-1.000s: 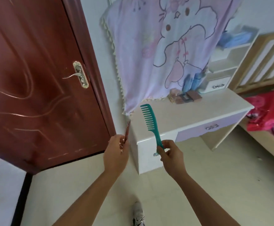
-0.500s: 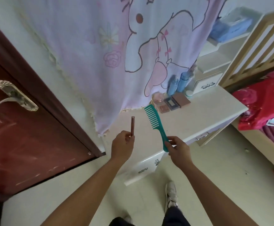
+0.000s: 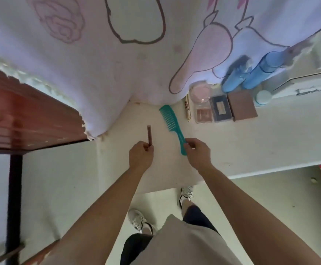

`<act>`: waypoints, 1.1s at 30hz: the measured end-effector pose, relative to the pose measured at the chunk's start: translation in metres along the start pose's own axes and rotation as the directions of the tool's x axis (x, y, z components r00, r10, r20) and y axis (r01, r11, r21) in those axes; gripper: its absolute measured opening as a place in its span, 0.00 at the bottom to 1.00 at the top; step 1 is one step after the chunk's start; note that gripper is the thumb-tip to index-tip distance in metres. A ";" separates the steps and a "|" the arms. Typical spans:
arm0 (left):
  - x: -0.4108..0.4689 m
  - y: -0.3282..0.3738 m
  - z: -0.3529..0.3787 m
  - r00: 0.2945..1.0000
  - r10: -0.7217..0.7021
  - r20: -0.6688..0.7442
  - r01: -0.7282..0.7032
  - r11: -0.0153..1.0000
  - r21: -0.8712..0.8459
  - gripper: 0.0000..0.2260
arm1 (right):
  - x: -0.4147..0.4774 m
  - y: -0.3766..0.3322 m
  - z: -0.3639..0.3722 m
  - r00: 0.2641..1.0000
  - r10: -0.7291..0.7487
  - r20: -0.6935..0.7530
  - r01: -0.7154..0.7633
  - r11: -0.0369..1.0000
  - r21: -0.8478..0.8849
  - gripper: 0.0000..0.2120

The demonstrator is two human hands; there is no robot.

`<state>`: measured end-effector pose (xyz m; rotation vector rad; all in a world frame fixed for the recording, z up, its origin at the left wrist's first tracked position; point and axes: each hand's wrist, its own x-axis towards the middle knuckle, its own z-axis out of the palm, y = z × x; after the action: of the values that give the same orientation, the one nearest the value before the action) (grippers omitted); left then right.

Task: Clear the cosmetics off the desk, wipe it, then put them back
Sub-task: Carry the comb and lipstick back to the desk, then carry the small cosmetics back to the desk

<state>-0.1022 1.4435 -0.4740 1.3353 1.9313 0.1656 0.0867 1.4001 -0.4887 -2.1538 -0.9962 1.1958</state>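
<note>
My left hand (image 3: 141, 156) pinches a thin brown cosmetic pencil (image 3: 149, 135), upright over the left part of the cream desk (image 3: 251, 146). My right hand (image 3: 198, 153) grips the handle of a teal wide-tooth comb (image 3: 172, 124), its teeth pointing right, just above the desk top. Behind the comb lie a slim gold tube (image 3: 188, 108), a pink round jar (image 3: 201, 92), a small pink compact (image 3: 204, 115), a dark blue palette (image 3: 220, 109) and a brown palette (image 3: 242, 106). Two blue bottles (image 3: 251, 75) and a small white-capped bottle (image 3: 263, 97) stand at the back.
A lilac cartoon-print cloth (image 3: 117, 64) hangs over the back of the desk. A dark red door (image 3: 22, 119) stands at the left. A white drawer unit (image 3: 308, 87) sits at the back right. My shoes (image 3: 138, 219) are on the pale floor below the desk edge.
I have stepped up to the desk and the view tilts down onto it. Both hands, still holding the pencil and comb, are now over the desk top, the comb lower and nearer the cosmetics.
</note>
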 end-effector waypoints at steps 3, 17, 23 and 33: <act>0.016 0.011 0.014 1.000 -0.016 -0.016 0.016 1.000 0.017 0.09 | 0.018 0.001 -0.002 1.000 -0.001 -0.004 0.001 1.000 0.018 0.10; 0.023 0.033 0.024 0.999 -0.040 -0.017 0.041 0.997 0.059 0.17 | 0.024 0.012 -0.043 0.998 -0.044 0.041 0.051 0.981 -0.190 0.12; -0.016 0.025 -0.047 0.921 0.237 -0.310 -0.185 0.965 0.188 0.19 | 0.011 -0.051 -0.044 0.949 -0.316 -0.004 0.302 0.910 -0.283 0.12; -0.145 -0.103 -0.223 0.662 0.292 -0.691 0.090 0.883 0.460 0.26 | -0.094 -0.204 0.069 0.451 -0.873 0.187 0.775 0.279 -0.566 0.31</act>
<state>-0.3008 1.3436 -0.2954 1.9051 2.7113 0.3848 -0.0801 1.4575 -0.3332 -1.5192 -2.2571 0.1391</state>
